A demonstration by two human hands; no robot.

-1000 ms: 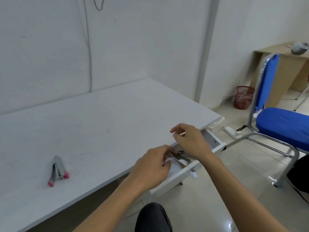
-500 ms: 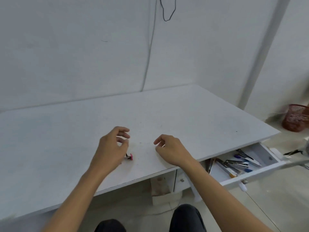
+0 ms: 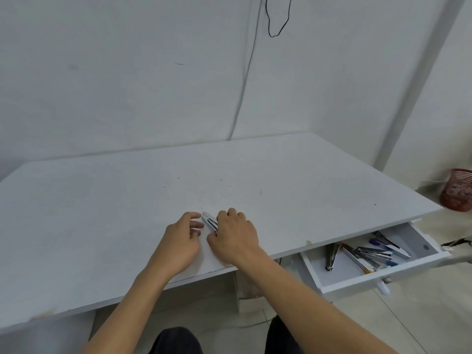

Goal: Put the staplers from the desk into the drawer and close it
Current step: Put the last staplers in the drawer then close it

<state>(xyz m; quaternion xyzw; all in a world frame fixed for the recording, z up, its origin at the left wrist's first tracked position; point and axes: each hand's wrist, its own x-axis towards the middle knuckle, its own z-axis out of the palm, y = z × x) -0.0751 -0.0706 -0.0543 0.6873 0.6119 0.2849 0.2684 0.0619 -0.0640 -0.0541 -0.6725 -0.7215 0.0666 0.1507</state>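
A small metal stapler (image 3: 210, 222) lies on the white desk (image 3: 102, 213) near its front edge, between my two hands. My right hand (image 3: 236, 235) covers its near end, fingers curled over it. My left hand (image 3: 180, 241) is just left of it, thumb and fingers reaching toward its tip. Most of the stapler is hidden by the hands. The white drawer (image 3: 383, 275) stands pulled out under the desk's right end and holds several staplers (image 3: 367, 254) with coloured ends.
A red mesh wastebasket (image 3: 457, 190) stands on the floor at the far right. A black cable (image 3: 277, 19) hangs on the wall. My knees (image 3: 176, 341) show under the desk's front edge. The drawer's white knob (image 3: 383, 287) sticks out toward me.
Both hands left the drawer and moved left across the desk to the remaining stapler; they have closed in around it. The view swung left with them.
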